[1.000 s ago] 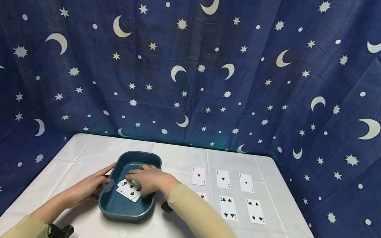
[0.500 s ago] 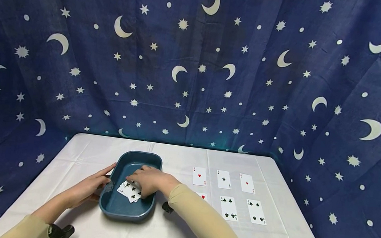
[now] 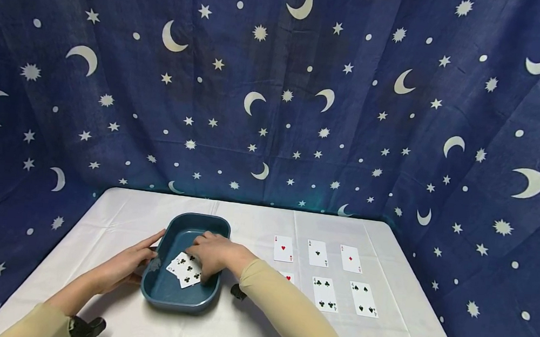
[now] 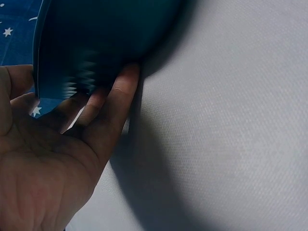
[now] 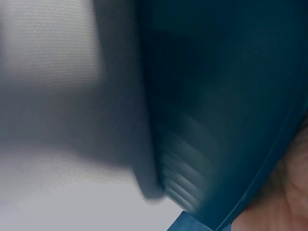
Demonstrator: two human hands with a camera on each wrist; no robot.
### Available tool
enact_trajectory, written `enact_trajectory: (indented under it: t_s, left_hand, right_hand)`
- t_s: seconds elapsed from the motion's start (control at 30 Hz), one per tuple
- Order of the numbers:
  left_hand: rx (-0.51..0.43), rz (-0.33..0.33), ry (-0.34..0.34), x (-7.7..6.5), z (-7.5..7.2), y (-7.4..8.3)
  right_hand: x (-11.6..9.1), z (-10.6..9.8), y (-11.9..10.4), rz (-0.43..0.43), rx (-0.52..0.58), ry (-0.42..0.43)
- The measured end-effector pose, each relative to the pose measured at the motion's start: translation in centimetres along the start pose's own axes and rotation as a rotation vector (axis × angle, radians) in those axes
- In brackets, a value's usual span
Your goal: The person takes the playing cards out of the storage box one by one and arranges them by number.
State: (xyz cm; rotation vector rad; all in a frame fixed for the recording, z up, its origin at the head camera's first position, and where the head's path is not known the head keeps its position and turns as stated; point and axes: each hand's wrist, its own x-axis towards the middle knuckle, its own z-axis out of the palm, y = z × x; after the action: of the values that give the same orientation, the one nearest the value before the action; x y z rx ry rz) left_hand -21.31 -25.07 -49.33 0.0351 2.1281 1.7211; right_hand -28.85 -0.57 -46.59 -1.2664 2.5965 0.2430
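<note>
Inside a deep teal bin (image 3: pixel 177 306) lies an overlapping pile of face-up playing cards (image 3: pixel 185 272), with club pips showing. My right hand (image 3: pixel 213 253) reaches over the bin's right wall onto the pile. It covers the upper right part of the cards and hides where its fingertips meet them. In the right wrist view the outer wall of the bin fills much of the picture, with part of my palm (image 5: pixel 281 192) beyond it. At the bin's left side, my left hand (image 3: pixel 121 269) touches the wall from outside. The left wrist view shows its extended fingers (image 4: pixel 122 91) against that wall.
To the right on the white table (image 3: pixel 410 334) lie face-up cards in two rows: ace of hearts (image 3: pixel 284 249), ace of clubs (image 3: pixel 317 253), ace of diamonds (image 3: pixel 351 259), four of clubs (image 3: pixel 324 294), four of spades (image 3: pixel 363 299). A heart card (image 3: pixel 287 276) is partly behind my right sleeve.
The top cards in the bin have turned and spread slightly. My right fingers have drawn a little to the right, uncovering more of the pile. My left hand stays put.
</note>
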Motion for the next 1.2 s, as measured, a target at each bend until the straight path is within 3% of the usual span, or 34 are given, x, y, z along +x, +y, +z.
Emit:
enact_trajectory:
  t_s: [0.33,0.7,1.0,1.2]
  left_hand:
    - [-0.008,0.004,-0.005,0.1,0.0,-0.1]
    - [-0.006,-0.002,0.002,0.0,0.1,-0.1]
    - [-0.002,-0.008,0.017,0.2,0.0,0.0]
    - [0.0,-0.007,0.024,0.2,0.0,0.0]
  right_hand:
    - [0.0,0.1,0.2,-0.025,0.038,0.026]
    - [-0.6,-0.4,1.3,-0.053,0.097,0.118]
    - [-3.4,-2.1,3.0,-0.061,0.182,0.233]
    - [-6.1,-2.7,4.5,-0.022,0.201,0.292]
